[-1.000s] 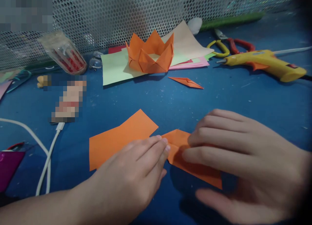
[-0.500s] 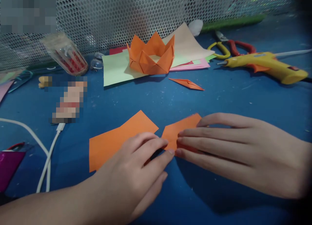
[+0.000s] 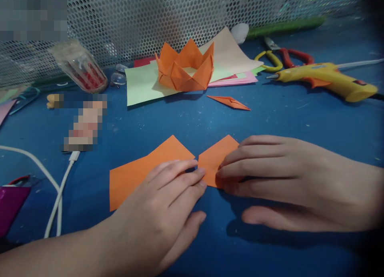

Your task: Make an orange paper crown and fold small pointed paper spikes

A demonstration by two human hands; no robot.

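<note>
Two orange pieces of paper lie on the blue table. My left hand [image 3: 168, 209] rests with its fingers stretched out, partly over the left orange paper [image 3: 129, 185], its fingertips touching the near left edge of the right orange paper [image 3: 216, 157]. On that right piece, which is pointed at the top, the fingertips of my right hand [image 3: 282, 177] press down; its fingers are extended and its thumb is held apart over the table. My right hand hides the right part of the paper. Behind them lies a slim folded orange paper piece [image 3: 231, 102].
An orange folded-paper crown [image 3: 186, 77] stands on pale green paper [image 3: 138, 85] at the back. A yellow glue gun [image 3: 327, 79] and scissors [image 3: 288, 59] lie back right. On the left are a jar with red contents [image 3: 87, 75] and a white cable [image 3: 62, 193].
The right paper now lies flatter, with its top point further left. My right thumb has come into view, spread from the fingers. My left fingertips have shifted slightly left.
</note>
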